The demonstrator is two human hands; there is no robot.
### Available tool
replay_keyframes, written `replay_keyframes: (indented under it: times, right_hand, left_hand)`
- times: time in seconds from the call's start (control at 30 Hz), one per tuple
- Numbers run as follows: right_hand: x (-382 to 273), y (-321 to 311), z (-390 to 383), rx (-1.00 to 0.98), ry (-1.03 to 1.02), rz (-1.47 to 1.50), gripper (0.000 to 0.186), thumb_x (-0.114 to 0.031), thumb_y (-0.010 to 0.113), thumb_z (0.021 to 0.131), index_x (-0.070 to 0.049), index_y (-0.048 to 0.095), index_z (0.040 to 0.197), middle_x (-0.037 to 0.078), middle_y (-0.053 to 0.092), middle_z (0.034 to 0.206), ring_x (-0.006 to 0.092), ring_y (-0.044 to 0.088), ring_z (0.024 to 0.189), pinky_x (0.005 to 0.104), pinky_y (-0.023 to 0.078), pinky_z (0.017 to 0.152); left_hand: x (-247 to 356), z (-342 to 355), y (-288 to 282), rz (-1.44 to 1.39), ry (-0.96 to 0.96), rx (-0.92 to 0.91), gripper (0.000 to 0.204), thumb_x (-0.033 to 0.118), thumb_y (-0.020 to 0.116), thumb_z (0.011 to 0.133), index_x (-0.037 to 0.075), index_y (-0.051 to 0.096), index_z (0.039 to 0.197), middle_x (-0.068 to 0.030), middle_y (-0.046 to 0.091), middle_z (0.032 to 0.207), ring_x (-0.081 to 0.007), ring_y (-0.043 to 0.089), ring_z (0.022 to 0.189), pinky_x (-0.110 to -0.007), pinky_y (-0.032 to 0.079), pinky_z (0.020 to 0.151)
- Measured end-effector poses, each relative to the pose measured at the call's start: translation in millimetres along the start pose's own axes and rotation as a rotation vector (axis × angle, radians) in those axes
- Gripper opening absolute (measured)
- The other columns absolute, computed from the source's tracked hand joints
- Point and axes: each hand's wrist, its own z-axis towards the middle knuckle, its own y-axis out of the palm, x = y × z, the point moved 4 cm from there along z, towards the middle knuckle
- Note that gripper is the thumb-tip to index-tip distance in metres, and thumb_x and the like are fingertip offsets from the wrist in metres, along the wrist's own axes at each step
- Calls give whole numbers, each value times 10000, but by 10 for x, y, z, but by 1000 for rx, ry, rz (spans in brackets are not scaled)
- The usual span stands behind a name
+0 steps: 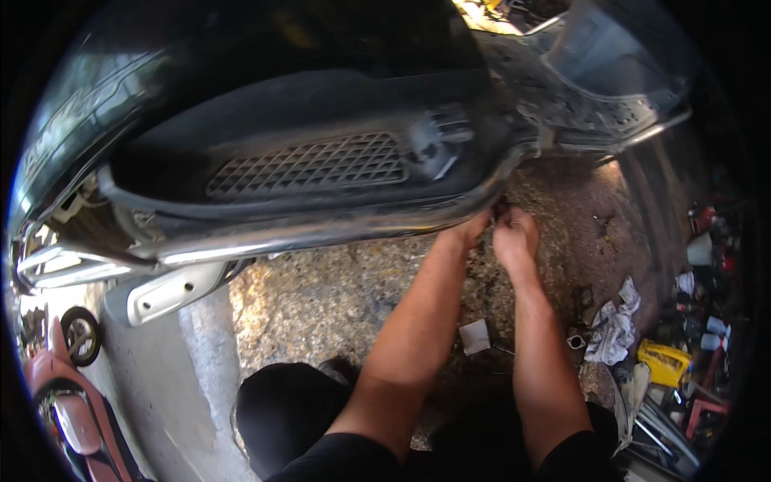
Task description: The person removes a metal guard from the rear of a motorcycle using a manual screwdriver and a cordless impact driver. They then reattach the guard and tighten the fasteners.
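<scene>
Both my arms reach forward to the lower edge of a dark scooter's body panel [321, 210]. My left hand [475, 228] is at that edge, its fingers mostly hidden under the panel and in shadow. Close beside it, my right hand [516, 234] is closed with its fingers curled toward the left hand. A small dark thing shows between the two hands, too dim to name. The panel has a grille of diamond mesh [309, 167] set into it.
Stained rough concrete [345, 281] lies below, with a small white square [475, 337] and a crumpled cloth [614, 325] on it. Tools and a yellow item [664, 363] clutter the right. A silver footrest bracket [173, 293] juts out at left; a pink scooter [76, 402] stands beyond.
</scene>
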Motion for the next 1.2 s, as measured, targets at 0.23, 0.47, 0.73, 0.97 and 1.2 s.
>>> replay_keyframes:
  times: [0.23, 0.47, 0.73, 0.97, 1.2]
  right_hand:
    - [32, 80, -41, -497, 488, 960, 121, -125, 485, 931, -111, 594, 880, -16, 435, 574, 100, 365, 429, 296, 296, 382]
    - [27, 71, -28, -192, 86, 305, 219, -192, 507, 924, -13, 619, 865, 195, 648, 726, 376, 620, 619, 475, 496, 602]
    - [-80, 4, -69, 112, -169, 37, 153, -103, 494, 897, -20, 616, 853, 239, 638, 692, 320, 619, 526, 451, 483, 474]
    - [58, 197, -43, -684, 733, 1210, 242, -196, 470, 972, -68, 573, 795, 2, 450, 557, 97, 408, 470, 281, 269, 366]
    - [-92, -35, -40, -147, 48, 86, 199, -188, 554, 907, -37, 683, 907, 180, 691, 838, 324, 683, 809, 461, 515, 787]
  left_hand:
    - [357, -286, 77, -106, 192, 129, 126, -55, 654, 747, 39, 584, 794, -49, 580, 736, -170, 553, 626, -310, 423, 506]
    - [294, -203, -37, -101, 97, 69, 78, 11, 680, 832, 62, 628, 859, -29, 625, 833, -151, 570, 718, -303, 455, 575]
    - [280, -133, -26, -53, 293, 217, 160, -57, 674, 766, 76, 586, 760, -17, 591, 730, -142, 551, 622, -292, 434, 536]
    - [292, -139, -137, -84, 118, 104, 53, -22, 609, 840, -1, 647, 871, -73, 648, 795, -186, 604, 669, -298, 481, 584]
    - [425, -309, -118, 324, 643, 457, 330, -19, 697, 765, -39, 619, 1084, -98, 666, 1017, -186, 612, 891, -303, 473, 798]
